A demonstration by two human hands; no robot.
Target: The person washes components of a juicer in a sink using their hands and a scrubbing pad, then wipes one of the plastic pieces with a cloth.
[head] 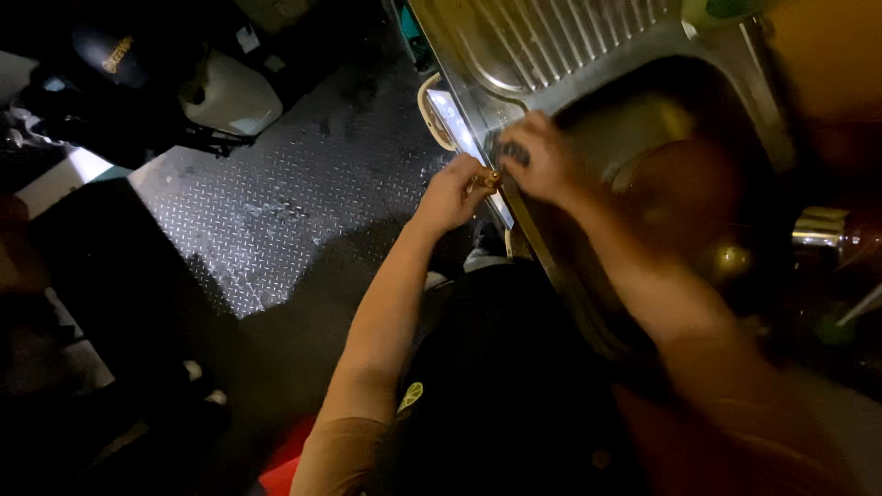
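Note:
My left hand (450,195) is closed around a small brass-coloured piece (484,181) at the front rim of a steel sink (588,119). Touching it from the sink side, my right hand (544,158) has its fingers curled over a dark pad-like thing (503,151), which is too blurred to tell apart. Both hands meet over the sink's edge. The basin lies beyond them in dim light.
A ribbed drainboard (551,37) adjoins the basin. A chrome tap (818,237) sticks out at the right. Diamond-pattern metal flooring (294,193) spreads to the left. On it stand a black helmet (110,57) and a white rounded object (231,94).

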